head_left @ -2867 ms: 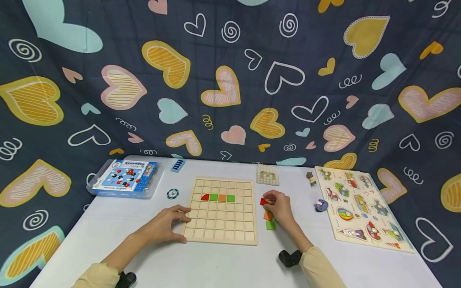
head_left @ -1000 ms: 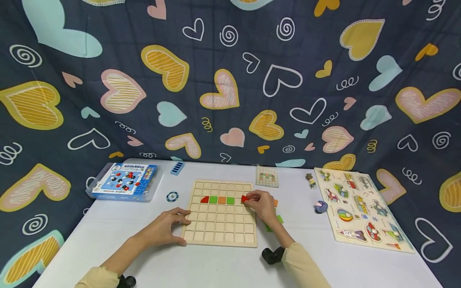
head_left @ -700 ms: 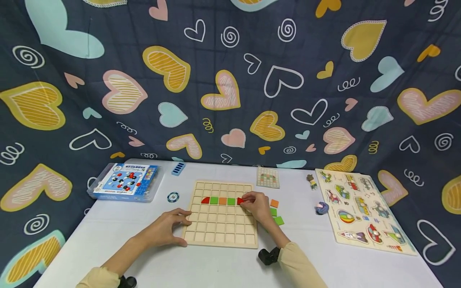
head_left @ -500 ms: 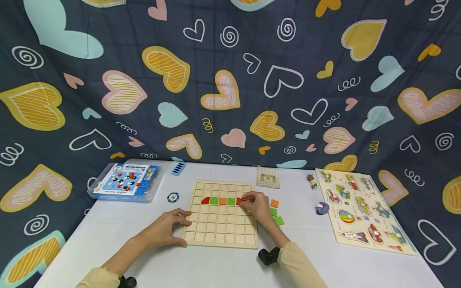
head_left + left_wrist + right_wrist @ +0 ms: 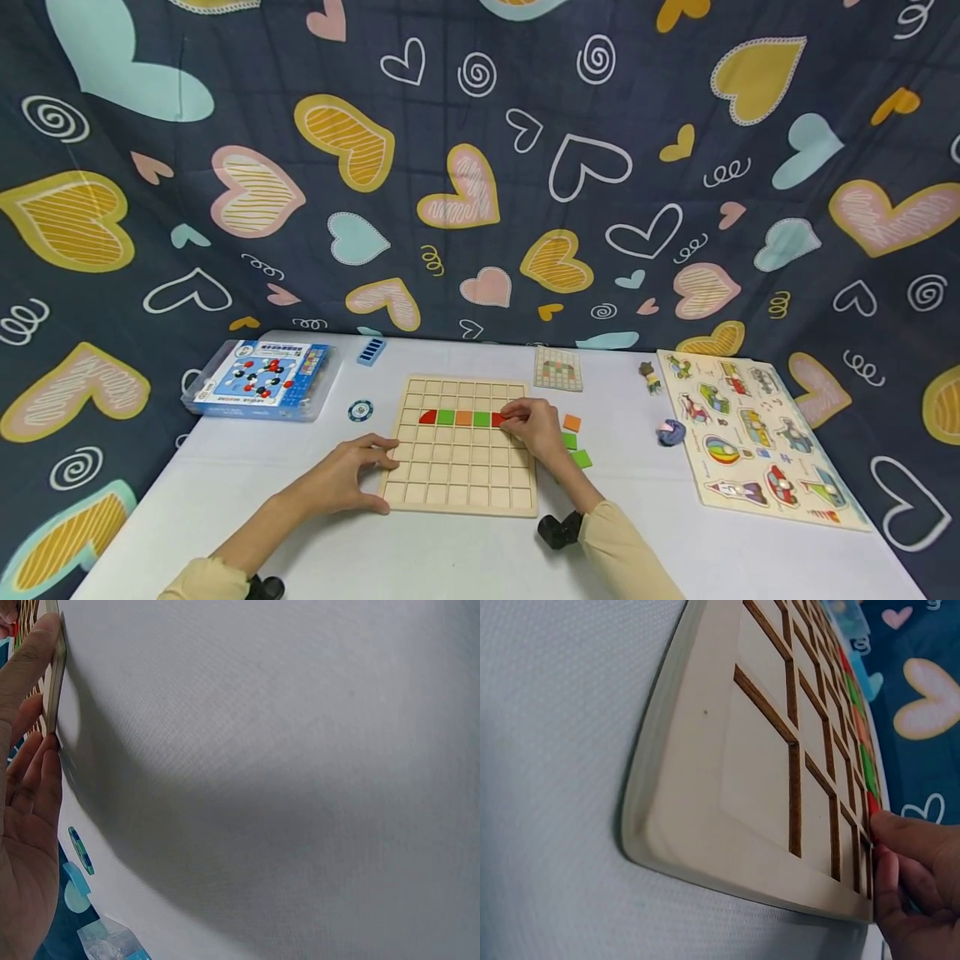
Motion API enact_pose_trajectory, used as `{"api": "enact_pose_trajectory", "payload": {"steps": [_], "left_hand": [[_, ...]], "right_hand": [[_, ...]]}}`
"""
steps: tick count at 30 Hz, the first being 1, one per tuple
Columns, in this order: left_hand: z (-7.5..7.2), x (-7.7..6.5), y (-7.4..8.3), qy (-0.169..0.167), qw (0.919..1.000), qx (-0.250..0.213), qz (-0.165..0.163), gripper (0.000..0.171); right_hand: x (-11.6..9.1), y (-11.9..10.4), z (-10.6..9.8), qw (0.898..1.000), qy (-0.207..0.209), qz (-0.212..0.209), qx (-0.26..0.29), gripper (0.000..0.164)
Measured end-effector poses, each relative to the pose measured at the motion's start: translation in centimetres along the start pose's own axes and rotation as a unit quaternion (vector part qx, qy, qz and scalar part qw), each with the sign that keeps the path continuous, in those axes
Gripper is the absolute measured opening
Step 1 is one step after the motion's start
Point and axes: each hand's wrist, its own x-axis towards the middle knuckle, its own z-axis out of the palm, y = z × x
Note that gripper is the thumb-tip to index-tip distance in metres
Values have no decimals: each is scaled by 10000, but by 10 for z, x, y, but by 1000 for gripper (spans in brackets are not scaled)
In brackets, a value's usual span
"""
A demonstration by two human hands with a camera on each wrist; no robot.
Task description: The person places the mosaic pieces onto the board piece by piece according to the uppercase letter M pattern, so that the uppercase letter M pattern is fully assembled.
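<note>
A wooden grid board lies on the table with a row of tiles in it: a red rounded tile, green, orange and green ones. At the row's right end my right hand pinches a red tile between thumb and fingers, low over its cell. The right wrist view has that red tile at my thumb tip, partly hidden. Along the board's left edge my left hand rests with fingers spread, thumb near the front corner. The left wrist view shows its fingers at the board's side.
Right of the board lie an orange tile and green tiles. Behind stands a small pattern card. A picture puzzle board, small figure and purple object are right; a boxed set and round chip left.
My right hand has carried the red tile from the loose tiles leftward to the end of the row. Over the last half second it stays nearly still. The left hand holds its place.
</note>
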Motion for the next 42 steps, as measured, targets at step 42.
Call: {"api": "enact_pose_trajectory", "payload": {"steps": [42], "left_hand": [[-1, -1, 1, 27, 10000, 52, 71, 59]], "right_hand": [[-15, 42, -100, 9929, 301, 1119, 263, 24]]}}
